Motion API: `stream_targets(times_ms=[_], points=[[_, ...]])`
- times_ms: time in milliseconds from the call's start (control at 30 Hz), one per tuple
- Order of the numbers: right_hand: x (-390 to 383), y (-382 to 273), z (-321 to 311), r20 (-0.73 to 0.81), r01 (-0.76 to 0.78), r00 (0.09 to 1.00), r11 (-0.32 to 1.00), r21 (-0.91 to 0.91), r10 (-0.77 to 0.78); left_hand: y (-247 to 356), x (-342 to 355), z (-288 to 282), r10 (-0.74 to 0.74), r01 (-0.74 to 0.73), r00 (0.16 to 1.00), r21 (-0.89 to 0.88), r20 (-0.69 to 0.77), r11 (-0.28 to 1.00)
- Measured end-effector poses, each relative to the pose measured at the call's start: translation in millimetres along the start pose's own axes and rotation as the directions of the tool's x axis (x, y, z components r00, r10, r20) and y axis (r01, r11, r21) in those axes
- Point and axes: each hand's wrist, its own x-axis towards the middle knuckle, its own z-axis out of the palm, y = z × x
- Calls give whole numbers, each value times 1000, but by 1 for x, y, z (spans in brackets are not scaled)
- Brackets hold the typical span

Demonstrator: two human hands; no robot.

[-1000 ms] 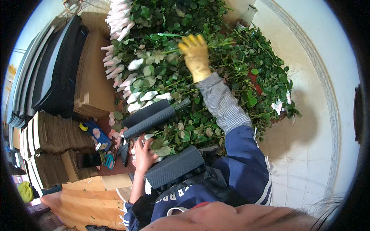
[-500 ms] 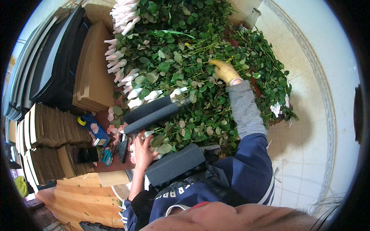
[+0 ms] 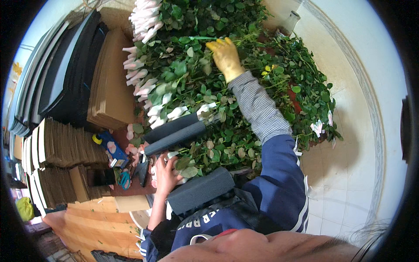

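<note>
1. Two hands: bare left hand (image 3: 166,175) with fingers spread at pale flower heads (image 3: 173,154), gloved right hand (image 3: 226,56) over leafy stems (image 3: 187,67); cannot tell what either grips.
2. Nearer stems (image 3: 227,149) lie between dark corrugated pieces (image 3: 203,191), not yet enclosed.
3. Beyond, many white heads (image 3: 176,112) lie loose.

I cannot tell whether a stem lies under my yellow-gloved right grip (image 3: 227,59), its palm being turned from view. My bare left grip (image 3: 166,175) hides whatever is beneath it. Green leafy flower stems (image 3: 227,150) cover much of the red-brown counter (image 3: 137,191); the top edge cuts off the farthest pale-pink flower heads (image 3: 146,19).
</note>
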Motion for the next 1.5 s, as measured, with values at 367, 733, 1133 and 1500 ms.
stream_targets(times_ms=[367, 733, 1133, 1500], points=[[-79, 81, -69, -174, 78, 983, 987, 143, -52, 8, 5, -2, 23, -24, 999, -15, -47, 1000], [-121, 72, -67, 532, -533, 788, 776, 337, 311, 1, 2, 4, 16, -18, 998, -37, -66, 999], [-44, -5, -25, 82, -20, 996, 992, -122, 31, 3, 0, 0, -13, 12, 999, -20, -33, 1000], [-2, 5, -82, 1, 7, 1000, 996, -85, -6, -3, -4, 5, 23, -24, 997, -2, -70, 1000]])
